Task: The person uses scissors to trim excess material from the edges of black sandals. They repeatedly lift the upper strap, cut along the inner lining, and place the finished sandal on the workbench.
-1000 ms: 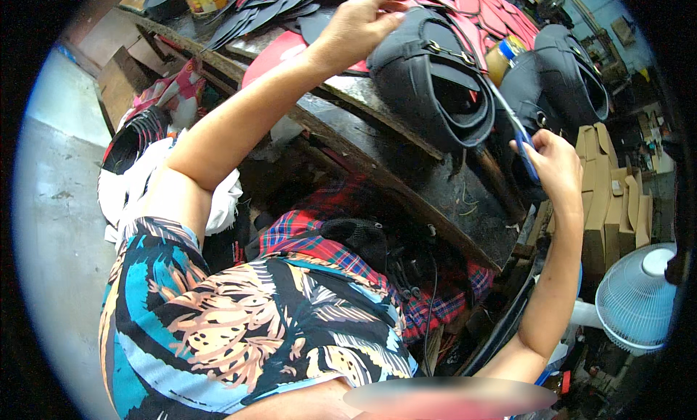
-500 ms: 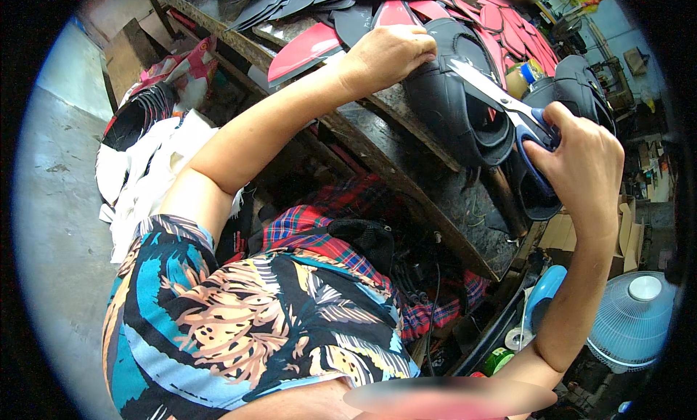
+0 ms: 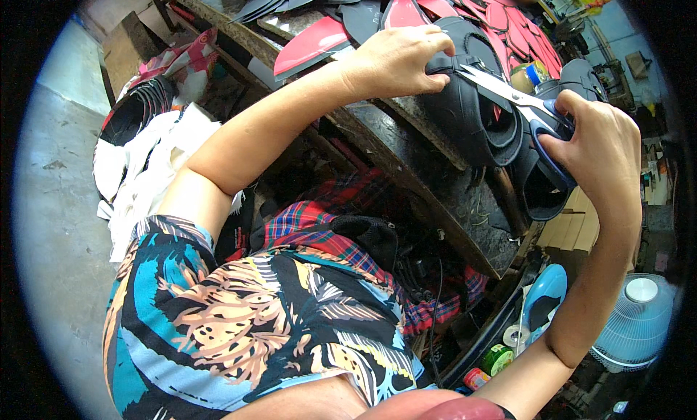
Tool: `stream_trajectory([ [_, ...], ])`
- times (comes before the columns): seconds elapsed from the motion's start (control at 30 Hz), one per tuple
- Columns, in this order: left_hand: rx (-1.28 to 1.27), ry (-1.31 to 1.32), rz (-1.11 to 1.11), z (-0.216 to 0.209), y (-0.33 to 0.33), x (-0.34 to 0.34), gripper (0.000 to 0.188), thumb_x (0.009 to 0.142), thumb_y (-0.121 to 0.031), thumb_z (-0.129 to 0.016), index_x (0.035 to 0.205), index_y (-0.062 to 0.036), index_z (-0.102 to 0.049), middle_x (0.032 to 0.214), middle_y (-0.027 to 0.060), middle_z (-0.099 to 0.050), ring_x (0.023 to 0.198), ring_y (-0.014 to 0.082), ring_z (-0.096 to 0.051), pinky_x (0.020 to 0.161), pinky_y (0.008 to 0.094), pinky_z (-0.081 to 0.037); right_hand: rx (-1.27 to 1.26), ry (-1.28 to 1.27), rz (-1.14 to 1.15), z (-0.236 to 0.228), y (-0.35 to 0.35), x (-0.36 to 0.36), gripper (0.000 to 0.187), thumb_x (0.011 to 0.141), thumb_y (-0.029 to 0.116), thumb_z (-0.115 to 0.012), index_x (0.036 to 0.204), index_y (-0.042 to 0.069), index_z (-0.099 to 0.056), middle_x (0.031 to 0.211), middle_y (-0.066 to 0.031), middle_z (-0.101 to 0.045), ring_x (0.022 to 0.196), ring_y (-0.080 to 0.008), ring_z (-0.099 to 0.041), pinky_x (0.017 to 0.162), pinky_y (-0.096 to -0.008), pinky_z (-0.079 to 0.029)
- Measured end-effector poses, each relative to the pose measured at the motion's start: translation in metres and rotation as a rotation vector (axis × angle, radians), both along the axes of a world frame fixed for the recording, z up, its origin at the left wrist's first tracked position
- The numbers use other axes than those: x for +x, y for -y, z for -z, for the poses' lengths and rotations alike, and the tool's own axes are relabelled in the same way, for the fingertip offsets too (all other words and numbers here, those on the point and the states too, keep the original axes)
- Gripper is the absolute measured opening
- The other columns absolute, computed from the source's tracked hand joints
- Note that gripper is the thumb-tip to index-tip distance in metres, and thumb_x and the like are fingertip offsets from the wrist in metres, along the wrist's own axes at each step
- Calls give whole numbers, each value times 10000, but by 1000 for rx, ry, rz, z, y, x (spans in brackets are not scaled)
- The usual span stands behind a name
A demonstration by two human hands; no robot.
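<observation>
My right hand [image 3: 602, 140] is closed round the dark blue handles of a pair of scissors [image 3: 501, 90]. The silver blades are slightly parted and point left, over a black sandal [image 3: 465, 119] on the workbench. At that sandal's left edge is my left hand [image 3: 403, 60], its thumb and fingers bent round part of the black upper. Exactly what lies between those fingertips is partly hidden. Below the scissors hangs another black sandal [image 3: 541, 184], its opening facing me. One more black sandal [image 3: 579, 79] sits behind my right hand.
Red sole pieces [image 3: 519, 31] and black sole pieces [image 3: 290, 2] pile up at the bench's back. A jar with a blue lid [image 3: 530, 75] stands among them. A wooden-handled tool [image 3: 504, 195] lies near the dark bench edge [image 3: 435, 209]. A blue fan [image 3: 632, 325] is at lower right.
Both hands and the scissors have shifted slightly right. My left thumb has come away from the fingertips, and the gap between them is wider. The sandal has moved a little to the right.
</observation>
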State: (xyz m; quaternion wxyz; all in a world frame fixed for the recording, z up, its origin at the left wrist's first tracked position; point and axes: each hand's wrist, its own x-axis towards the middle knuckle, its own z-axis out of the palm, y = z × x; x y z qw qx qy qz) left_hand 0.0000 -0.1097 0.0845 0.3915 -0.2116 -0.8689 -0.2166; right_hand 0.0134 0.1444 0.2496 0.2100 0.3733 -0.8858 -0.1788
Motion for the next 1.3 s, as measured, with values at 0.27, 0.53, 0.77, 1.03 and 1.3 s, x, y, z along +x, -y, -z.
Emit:
stream_trajectory([
  [0.27,-55,-24,-86,-4,-8,-6,148,907,-183,-606,958,-59,-668,953,129,-675,925,321,-684,812,424,-553,101,-47,-72,1,15,9,306,704,290,-835,909,91,-723,776,-147,-697,825,-323,-700,748,-436,-526],
  [0.53,102,-76,-90,-20,0,6,219,881,-247,-690,1034,-92,-678,1025,142,-685,1015,353,-658,867,449,-542,29,-30,1,-6,-28,24,313,693,285,-834,900,87,-707,782,-129,-696,778,-319,-691,726,-438,-517],
  [0.77,-268,-60,179,11,-51,45,655,687,-275,-866,1296,-247,-626,1479,144,-477,1365,437,-458,1061,535,-468,-464,86,228,18,-86,31,328,741,201,-822,1026,82,-715,786,-129,-685,709,-264,-683,663,-382,-503],
  [1.03,-89,-139,186,0,-46,1,487,721,-64,-817,1157,-120,-609,1369,157,-529,1266,416,-554,1043,469,-500,-705,61,68,36,-128,51,367,724,30,-834,1065,-7,-702,803,-40,-667,682,-104,-594,629,-265,-482],
  [1.3,7,-384,246,-74,-18,11,359,842,-31,-772,1161,5,-610,1053,138,-655,978,229,-673,818,367,-536,-982,122,-3,56,-156,55,375,799,-98,-722,1166,-51,-663,941,-74,-706,810,-121,-703,717,-233,-553],
])
